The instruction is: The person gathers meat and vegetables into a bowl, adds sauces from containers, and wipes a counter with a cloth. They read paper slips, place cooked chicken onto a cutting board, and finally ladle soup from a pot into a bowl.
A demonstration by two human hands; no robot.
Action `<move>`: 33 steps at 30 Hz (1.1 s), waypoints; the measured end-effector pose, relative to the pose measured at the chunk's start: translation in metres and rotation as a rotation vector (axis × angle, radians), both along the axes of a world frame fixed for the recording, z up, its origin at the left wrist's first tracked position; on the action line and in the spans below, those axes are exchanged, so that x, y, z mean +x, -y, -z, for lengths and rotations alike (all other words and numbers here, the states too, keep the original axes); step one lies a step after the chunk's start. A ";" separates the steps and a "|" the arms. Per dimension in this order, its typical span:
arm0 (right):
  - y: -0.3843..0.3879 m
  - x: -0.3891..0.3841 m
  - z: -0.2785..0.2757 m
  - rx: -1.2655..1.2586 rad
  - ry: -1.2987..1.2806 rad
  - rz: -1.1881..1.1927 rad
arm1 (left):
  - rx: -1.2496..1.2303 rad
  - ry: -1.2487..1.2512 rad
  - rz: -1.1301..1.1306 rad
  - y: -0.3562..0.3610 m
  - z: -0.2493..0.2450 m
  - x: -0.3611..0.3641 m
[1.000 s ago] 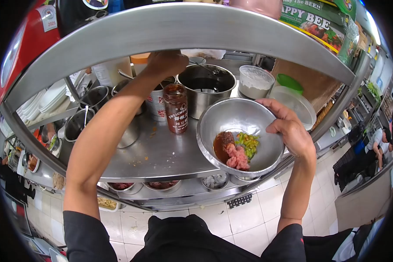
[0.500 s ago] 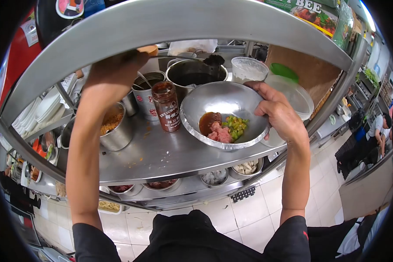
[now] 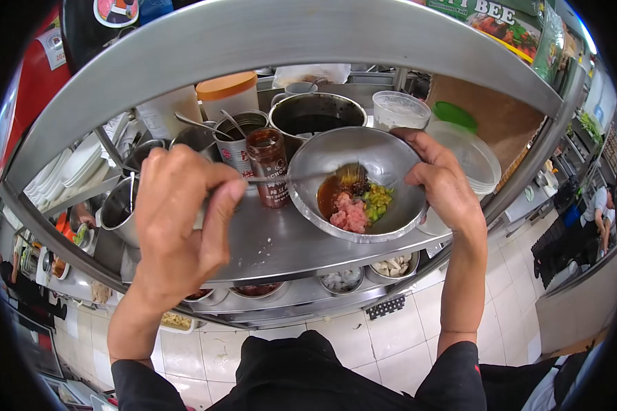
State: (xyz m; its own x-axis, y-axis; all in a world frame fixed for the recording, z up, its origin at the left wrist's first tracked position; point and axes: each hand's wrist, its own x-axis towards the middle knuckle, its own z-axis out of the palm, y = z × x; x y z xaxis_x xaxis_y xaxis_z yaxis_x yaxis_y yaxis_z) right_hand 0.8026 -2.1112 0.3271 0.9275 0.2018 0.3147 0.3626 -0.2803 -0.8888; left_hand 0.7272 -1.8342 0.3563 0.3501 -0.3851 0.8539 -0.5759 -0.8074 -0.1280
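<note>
Both pinched: left hand (image 3: 179, 214) a spoon (image 3: 350, 174), right hand (image 3: 443, 183) a bowl (image 3: 330, 151) between its fingers, likely to steady it.

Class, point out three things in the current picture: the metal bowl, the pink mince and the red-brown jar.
Metal bowl (image 3: 336, 149): head view, bare inner wall.
Pink mince (image 3: 349, 214): head view, middle of the heap.
Red-brown jar (image 3: 269, 164): head view, its front.

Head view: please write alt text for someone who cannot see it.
The left hand holds a spoon in a metal bowl with sauce, pink mince and chopped greens; the right hand grips the bowl over a steel counter.
</note>
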 end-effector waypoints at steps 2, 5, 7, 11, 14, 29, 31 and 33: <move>0.001 0.001 0.000 0.019 -0.053 0.006 | -0.202 -0.117 -0.051 0.002 -0.002 0.001; -0.001 -0.002 -0.003 0.045 -0.093 0.021 | -0.371 -0.178 -0.058 0.001 -0.013 0.023; 0.001 -0.004 -0.001 0.033 -0.049 0.029 | -0.196 -0.011 -0.226 0.002 -0.017 0.051; 0.007 -0.013 0.001 0.001 0.066 0.049 | 0.107 -0.104 -0.416 0.025 -0.019 0.108; 0.006 -0.040 -0.001 -0.006 0.104 0.097 | 0.155 -0.241 -0.333 0.042 -0.014 0.157; -0.254 -0.164 0.094 0.090 -0.277 -0.551 | -0.734 -0.992 -0.265 -0.212 0.087 -0.218; -0.331 -0.186 0.118 0.076 -0.289 -0.633 | -0.979 -1.023 -0.274 -0.258 0.136 -0.264; -0.402 -0.209 0.146 0.036 -0.250 -0.752 | -1.489 -0.994 -0.185 -0.292 0.177 -0.303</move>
State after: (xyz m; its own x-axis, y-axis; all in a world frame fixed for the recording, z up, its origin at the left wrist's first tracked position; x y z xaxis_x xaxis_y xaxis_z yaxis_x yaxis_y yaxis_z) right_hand 0.5939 -1.7090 0.1808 0.5902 0.7962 0.1335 0.2315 -0.0085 -0.9728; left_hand 0.4243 -1.5425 0.1794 0.8394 0.5291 -0.1241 0.1252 0.0340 0.9915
